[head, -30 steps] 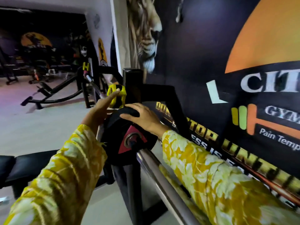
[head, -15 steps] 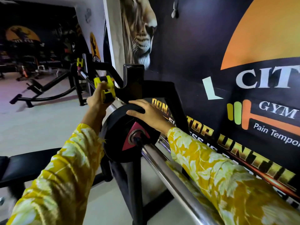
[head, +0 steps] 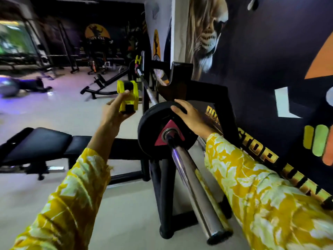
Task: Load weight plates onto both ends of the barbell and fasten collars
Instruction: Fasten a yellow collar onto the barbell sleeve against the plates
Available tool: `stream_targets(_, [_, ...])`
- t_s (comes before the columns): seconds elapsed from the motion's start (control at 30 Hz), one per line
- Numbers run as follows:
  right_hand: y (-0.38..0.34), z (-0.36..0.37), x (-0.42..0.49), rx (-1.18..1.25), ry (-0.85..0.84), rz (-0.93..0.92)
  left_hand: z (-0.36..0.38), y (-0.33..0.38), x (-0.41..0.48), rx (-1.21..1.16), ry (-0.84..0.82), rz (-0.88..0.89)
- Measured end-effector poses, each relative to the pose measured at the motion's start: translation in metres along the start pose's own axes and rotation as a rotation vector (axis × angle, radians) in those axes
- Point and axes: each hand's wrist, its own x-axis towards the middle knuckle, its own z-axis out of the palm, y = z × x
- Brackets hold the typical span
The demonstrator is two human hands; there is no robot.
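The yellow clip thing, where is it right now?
The yellow collar is in the left hand, held up in the air just left of the black weight plate, not yet on the barbell sleeve.

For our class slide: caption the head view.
Left hand holds a yellow collar; right hand steadies the plate on the barbell.

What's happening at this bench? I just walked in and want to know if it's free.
It's in use. A person in yellow patterned sleeves is loading the barbell on the rack. The right hand rests on the top edge of a black weight plate already on the near sleeve of the bar. The left hand holds a yellow collar in the air, to the left of the plate. This end has no collar on the bar yet.
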Motion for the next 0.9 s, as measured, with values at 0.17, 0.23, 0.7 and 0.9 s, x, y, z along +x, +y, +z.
stream_targets(0.17, [0.016, -0.009, -0.053, 0.021, -0.021, -0.036, 0.0, -0.016, -0.09, 0.111, -0.011, 0.014])
stream_targets(0.23, [0.026, -0.015, -0.087, 0.117, -0.129, 0.052, 0.005, -0.031, -0.132, 0.129, 0.001, -0.016])
stream_targets(0.7, [-0.039, -0.061, -0.261, 0.715, -0.362, 0.317, 0.029, -0.067, -0.34, 0.398, -0.046, 0.11])
stream_targets(0.9, [-0.042, -0.081, -0.298, 0.736, -0.348, 0.257, 0.054, -0.082, -0.354, 0.804, -0.02, 0.438])
